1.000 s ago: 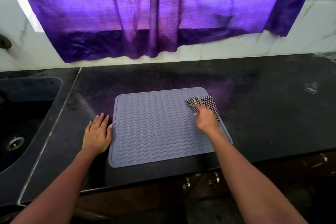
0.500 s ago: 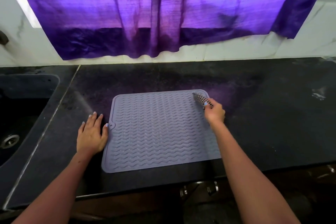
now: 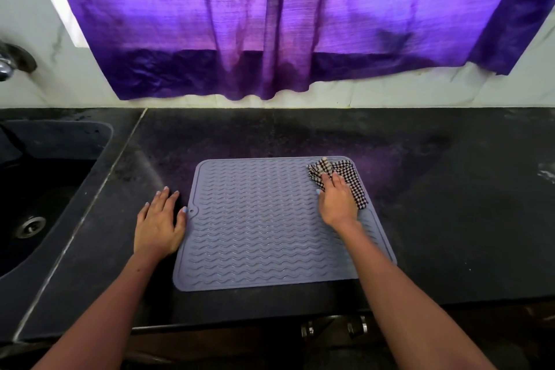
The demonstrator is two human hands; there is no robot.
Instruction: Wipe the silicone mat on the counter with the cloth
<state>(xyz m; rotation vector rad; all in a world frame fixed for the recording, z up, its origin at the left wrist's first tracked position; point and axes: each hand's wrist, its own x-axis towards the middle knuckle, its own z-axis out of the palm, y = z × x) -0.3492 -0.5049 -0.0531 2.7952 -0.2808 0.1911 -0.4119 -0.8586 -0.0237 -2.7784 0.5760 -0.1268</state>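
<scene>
Right hand [image 3: 338, 201] pressing the cloth [image 3: 345, 177] on the mat [image 3: 264, 225] while the left hand [image 3: 159, 224] is bracing beside it.

The mat is lying flat on the tabletop [image 3: 450, 204], mid-scene, with the checked cloth bunched at its 1 o'clock corner. The right fingers are lying fairly straight on top of the cloth, pushing it down rather than pinching it, likely so it drags across the ridges. The left fingers are spread flat at the mat's 9 o'clock edge, thumb touching its rim, apparently keeping it from sliding. Most of the cloth is sitting hidden under the right palm, so its fold is hard to read. At 9 o'clock the sink [image 3: 45, 189] is running off the frame's edge.
</scene>
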